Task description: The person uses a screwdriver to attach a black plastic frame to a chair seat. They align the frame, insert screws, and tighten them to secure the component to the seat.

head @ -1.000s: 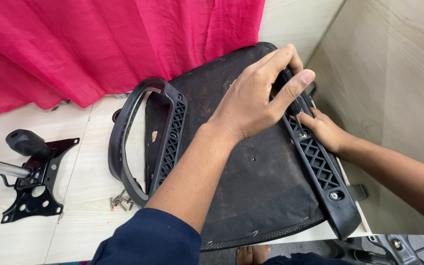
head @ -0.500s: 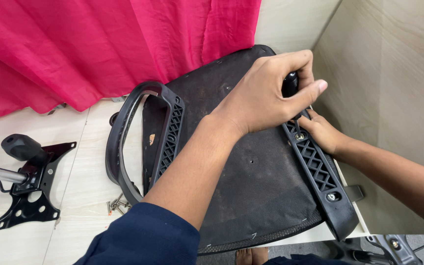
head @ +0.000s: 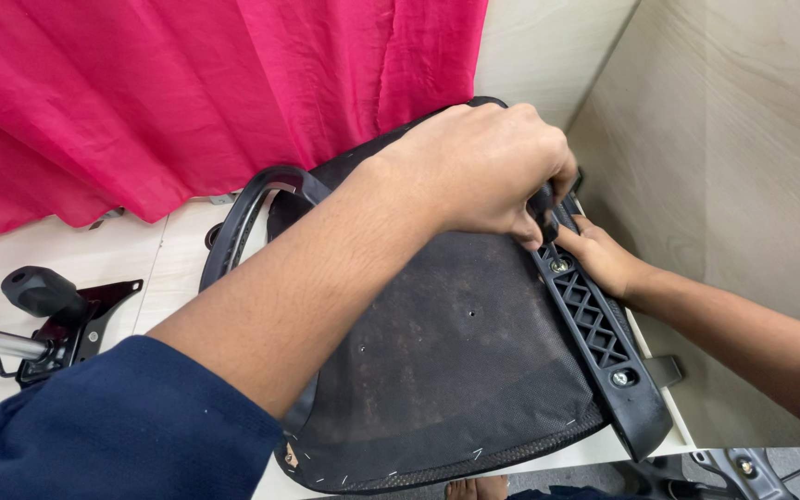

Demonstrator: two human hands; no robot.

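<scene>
An upturned office chair seat [head: 456, 370] with a dusty black underside lies on the white tiled floor. A black lattice armrest bracket [head: 594, 324] runs along its right edge, fixed with bolts. My left hand [head: 483, 167] reaches across the seat and grips the top end of that bracket, fingers curled around it. My right hand [head: 599, 255] rests against the bracket's outer side just below, fingertips at a bolt; what it holds is hidden. A second black armrest loop [head: 238, 222] is attached on the seat's left side.
A pink cloth [head: 187, 93] hangs over the floor behind the seat. A black chair tilt mechanism with a lever [head: 53, 319] lies at the left. A beige wall panel [head: 743, 139] stands close on the right. Another metal part [head: 743, 468] sits at the bottom right.
My left hand went from lying flat with fingers spread on the seat's upper right to closing its fingers around the bracket's top end. The view has shifted closer.
</scene>
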